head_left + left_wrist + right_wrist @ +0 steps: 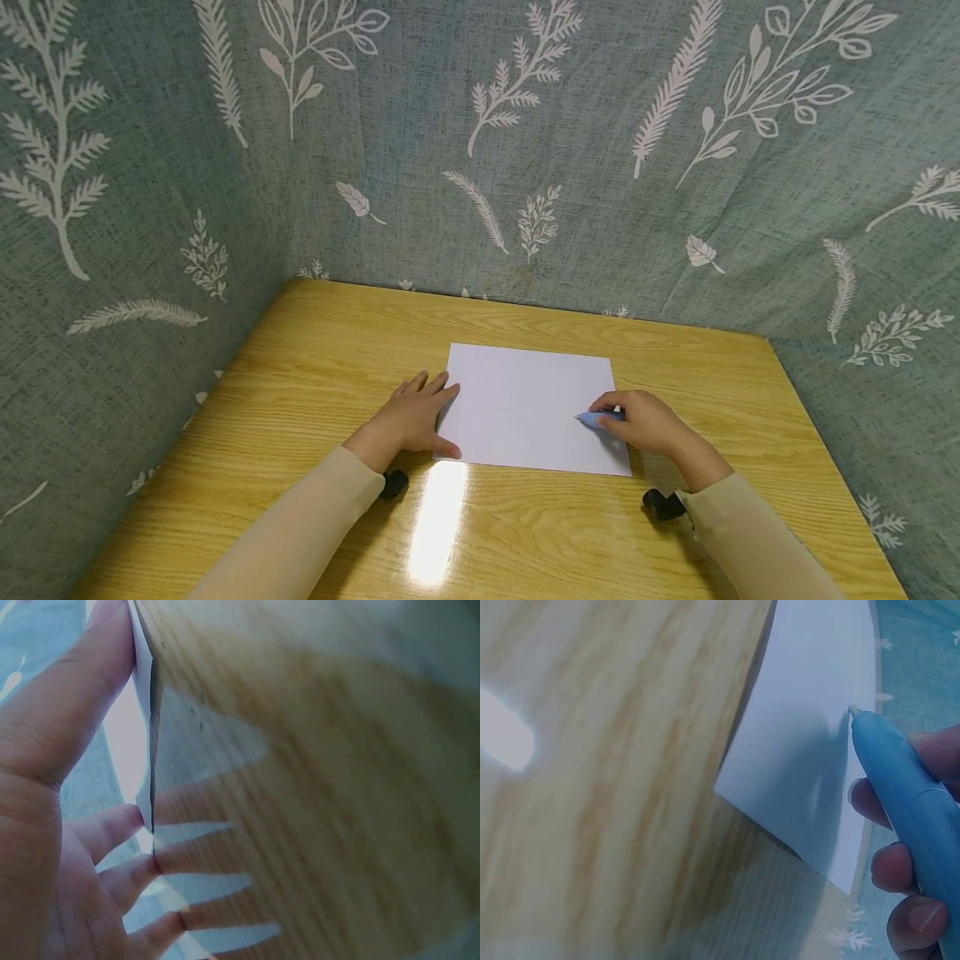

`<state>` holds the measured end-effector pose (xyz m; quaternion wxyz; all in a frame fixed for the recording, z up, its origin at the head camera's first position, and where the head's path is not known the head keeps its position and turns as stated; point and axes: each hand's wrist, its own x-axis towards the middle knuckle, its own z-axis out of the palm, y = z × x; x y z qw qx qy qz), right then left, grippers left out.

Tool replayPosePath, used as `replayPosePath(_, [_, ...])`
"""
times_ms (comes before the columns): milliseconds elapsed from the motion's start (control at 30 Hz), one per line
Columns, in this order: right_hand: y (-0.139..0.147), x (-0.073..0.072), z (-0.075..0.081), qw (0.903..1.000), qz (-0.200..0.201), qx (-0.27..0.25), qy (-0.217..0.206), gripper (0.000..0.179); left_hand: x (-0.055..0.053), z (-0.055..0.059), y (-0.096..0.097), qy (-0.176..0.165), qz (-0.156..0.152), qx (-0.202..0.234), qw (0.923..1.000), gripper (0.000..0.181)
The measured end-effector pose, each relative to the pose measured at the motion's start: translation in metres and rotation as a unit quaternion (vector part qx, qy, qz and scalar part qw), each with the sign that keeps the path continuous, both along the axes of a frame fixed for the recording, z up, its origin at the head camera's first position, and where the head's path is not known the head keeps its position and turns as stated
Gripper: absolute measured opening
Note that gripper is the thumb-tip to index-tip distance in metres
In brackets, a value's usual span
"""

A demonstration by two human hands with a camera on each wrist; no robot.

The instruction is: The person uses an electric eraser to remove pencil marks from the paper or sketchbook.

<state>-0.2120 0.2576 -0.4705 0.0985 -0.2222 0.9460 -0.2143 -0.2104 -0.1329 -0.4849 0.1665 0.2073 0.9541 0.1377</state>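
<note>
A white sheet of paper lies flat on the wooden table, with faint thin lines near its middle. My left hand rests at its left edge, fingers spread and thumb on the near left corner; in the left wrist view the thumb presses the paper's edge. My right hand grips a thick light-blue pen over the right part of the sheet. In the right wrist view the blue pen sits between thumb and fingers, its fine tip at or just above the paper; contact is hard to tell.
The wood-grain table carries a bright light reflection near its front. Grey-green fabric with white leaf prints hangs behind the table and along both sides. A black wrist device sits below the right sleeve.
</note>
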Motion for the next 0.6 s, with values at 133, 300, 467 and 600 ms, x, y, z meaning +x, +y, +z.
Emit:
replayPosePath(133, [-0.0010,-0.0002,0.0003,1.0000,-0.003,-0.002,-0.004,0.019,0.0000,-0.0005,-0.0001,-0.001,0.002,0.000,1.0000,0.111])
replayPosePath(300, [-0.0008,-0.0007,-0.0004,1.0000,-0.005,0.000,-0.007,0.019,0.0001,-0.0007,0.0001,-0.001,0.003,0.000,1.0000,0.110])
replayPosePath(467, [-0.0015,-0.0016,-0.0017,1.0000,-0.006,-0.005,-0.006,0.018,0.0006,0.0002,0.0006,0.003,0.002,0.002,1.0000,0.109])
replayPosePath(600, [-0.0016,-0.0025,-0.0032,1.0000,-0.004,-0.008,-0.004,0.018,0.0005,0.0008,0.0010,0.007,0.002,-0.001,1.0000,0.108])
